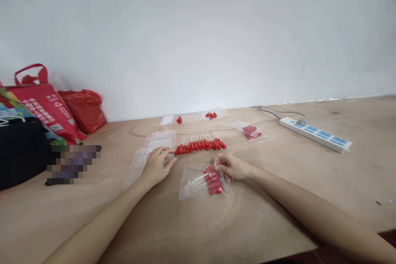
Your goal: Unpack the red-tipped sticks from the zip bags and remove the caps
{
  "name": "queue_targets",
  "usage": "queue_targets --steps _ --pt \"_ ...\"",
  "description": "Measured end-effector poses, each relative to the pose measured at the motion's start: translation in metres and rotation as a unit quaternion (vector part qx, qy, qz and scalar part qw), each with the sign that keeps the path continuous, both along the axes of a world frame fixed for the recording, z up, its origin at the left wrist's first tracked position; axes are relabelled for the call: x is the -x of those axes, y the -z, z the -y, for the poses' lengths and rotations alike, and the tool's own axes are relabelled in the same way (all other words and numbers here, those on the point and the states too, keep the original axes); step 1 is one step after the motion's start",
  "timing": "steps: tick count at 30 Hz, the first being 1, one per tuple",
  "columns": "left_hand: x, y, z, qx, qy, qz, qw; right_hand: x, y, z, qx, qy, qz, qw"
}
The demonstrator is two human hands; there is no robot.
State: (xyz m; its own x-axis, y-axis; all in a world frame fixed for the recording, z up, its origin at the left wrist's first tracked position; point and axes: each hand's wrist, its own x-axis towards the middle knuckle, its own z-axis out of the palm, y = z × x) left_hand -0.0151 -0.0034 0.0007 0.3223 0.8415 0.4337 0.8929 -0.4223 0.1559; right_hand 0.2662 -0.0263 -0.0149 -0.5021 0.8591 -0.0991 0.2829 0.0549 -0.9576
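Observation:
My left hand (157, 165) rests on a stack of empty clear zip bags (151, 150), fingers curled over the top bag's edge. My right hand (230, 166) pinches at the mouth of a clear zip bag (198, 183) that holds several red-capped droppers (213, 181). Just beyond both hands lies a row of several loose droppers with red bulbs (200, 144) on the wooden table.
Another filled bag (250, 131) lies to the right of the row. Small red caps (210, 115) and clear bags sit near the wall. A white power strip (315, 134) is at right. Red bags (83, 109) and a black bag (18, 152) stand at left.

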Motion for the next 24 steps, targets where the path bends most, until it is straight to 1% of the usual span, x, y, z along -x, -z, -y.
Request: queue_targets --steps 3,5,7,9,11,14,17,19,21,24 --pt "0.002 0.0 0.009 -0.004 0.02 0.008 1.0 0.0 -0.001 0.003 -0.006 -0.034 0.02 0.999" --pt "0.003 0.0 0.017 0.0 0.036 0.024 0.999 0.0 0.0 0.003 0.006 -0.022 0.01 1.0" --pt "0.0 0.0 0.026 0.009 0.061 0.041 0.997 0.001 0.002 0.002 0.036 0.002 -0.02 0.999" --pt "-0.01 0.0 0.036 0.031 0.095 0.052 0.994 0.001 0.004 0.001 0.067 0.011 -0.066 0.996" --pt "-0.025 -0.001 0.046 0.065 0.134 0.064 0.987 0.002 0.004 0.001 0.094 0.002 -0.107 0.99" --pt "-0.051 -0.003 0.055 0.107 0.188 0.1 0.971 0.004 0.004 0.003 0.116 0.012 -0.129 0.985" --pt "-0.072 -0.005 0.059 0.131 0.225 0.138 0.956 0.008 0.004 0.007 0.111 0.036 -0.13 0.985" --pt "-0.081 -0.005 0.059 0.14 0.243 0.158 0.947 0.012 0.006 0.008 0.101 0.046 -0.135 0.985" --pt "-0.086 -0.004 0.056 0.149 0.261 0.17 0.939 0.015 0.009 0.01 0.087 0.056 -0.149 0.983" --pt "-0.088 -0.004 0.051 0.166 0.281 0.178 0.928 0.018 0.011 0.011 0.067 0.072 -0.171 0.98"
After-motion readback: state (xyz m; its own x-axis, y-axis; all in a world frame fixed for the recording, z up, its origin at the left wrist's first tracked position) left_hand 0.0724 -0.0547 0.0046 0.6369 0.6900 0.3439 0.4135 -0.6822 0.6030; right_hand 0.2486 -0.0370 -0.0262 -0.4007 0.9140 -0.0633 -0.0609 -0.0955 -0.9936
